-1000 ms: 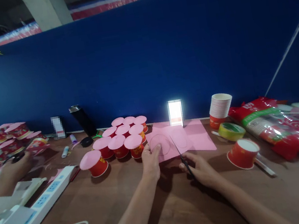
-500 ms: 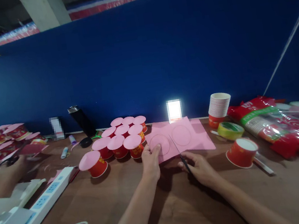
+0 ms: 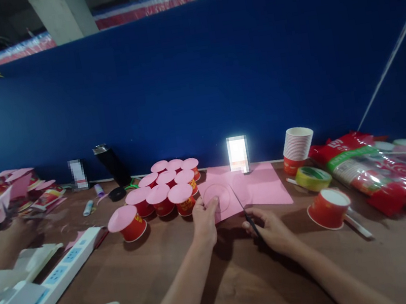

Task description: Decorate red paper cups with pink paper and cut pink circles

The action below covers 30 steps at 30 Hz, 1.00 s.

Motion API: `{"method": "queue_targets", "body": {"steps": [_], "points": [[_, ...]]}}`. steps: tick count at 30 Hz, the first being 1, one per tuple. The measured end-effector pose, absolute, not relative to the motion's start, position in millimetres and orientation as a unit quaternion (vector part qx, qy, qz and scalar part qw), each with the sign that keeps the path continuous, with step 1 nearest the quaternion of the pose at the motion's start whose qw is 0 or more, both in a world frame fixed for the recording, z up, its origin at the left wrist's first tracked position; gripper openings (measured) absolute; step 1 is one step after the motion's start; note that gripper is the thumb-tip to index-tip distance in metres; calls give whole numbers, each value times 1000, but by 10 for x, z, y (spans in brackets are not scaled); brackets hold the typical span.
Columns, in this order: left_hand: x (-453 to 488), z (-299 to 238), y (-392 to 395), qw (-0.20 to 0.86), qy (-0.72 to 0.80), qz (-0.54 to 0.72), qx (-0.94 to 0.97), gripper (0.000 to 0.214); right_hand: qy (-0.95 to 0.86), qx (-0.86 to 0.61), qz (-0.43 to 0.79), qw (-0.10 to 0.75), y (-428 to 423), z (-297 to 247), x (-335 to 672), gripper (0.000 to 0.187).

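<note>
My left hand (image 3: pixel 206 219) pinches the near left edge of a pink paper sheet (image 3: pixel 209 189), thumb on top beside a circle outline. My right hand (image 3: pixel 271 226) is closed around the handles of a pair of scissors (image 3: pixel 250 222). The scissors' blades point away from me and meet the sheet to the right of that circle. More pink paper (image 3: pixel 270 185) lies flat on the table behind and to the right. Left of my left hand stand several red paper cups (image 3: pixel 163 207) topped with pink paper discs.
Right of me are a stack of paper cups (image 3: pixel 298 144), a tape roll (image 3: pixel 313 177), a red cup (image 3: pixel 329 209) and a red plastic package (image 3: pixel 375 166). A power strip (image 3: pixel 58 275) and a black bottle (image 3: pixel 111 164) sit left. At far left a co-worker's hand (image 3: pixel 7 242) holds scissors.
The part of the sheet right of the blades has dropped or bent, and its circle outline now shows only faintly. My hands stay nearly in place. The co-worker's hand and paper have shifted.
</note>
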<state>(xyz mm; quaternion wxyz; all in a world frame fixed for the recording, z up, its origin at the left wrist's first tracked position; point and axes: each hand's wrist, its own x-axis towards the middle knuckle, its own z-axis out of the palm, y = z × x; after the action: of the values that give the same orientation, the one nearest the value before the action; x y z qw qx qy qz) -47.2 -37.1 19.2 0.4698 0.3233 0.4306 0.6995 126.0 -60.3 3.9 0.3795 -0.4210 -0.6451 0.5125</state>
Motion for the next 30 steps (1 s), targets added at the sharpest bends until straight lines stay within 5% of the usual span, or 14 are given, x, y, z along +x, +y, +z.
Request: {"method": "queue_targets", "body": {"steps": [12, 30], "points": [[-487, 179, -375, 477, 438, 683, 338, 30, -601, -409, 579, 368, -618, 173, 1260, 45], [-373, 184, -452, 540, 424, 640, 344, 40, -634, -380, 524, 423, -555, 137, 1310, 31]]}}
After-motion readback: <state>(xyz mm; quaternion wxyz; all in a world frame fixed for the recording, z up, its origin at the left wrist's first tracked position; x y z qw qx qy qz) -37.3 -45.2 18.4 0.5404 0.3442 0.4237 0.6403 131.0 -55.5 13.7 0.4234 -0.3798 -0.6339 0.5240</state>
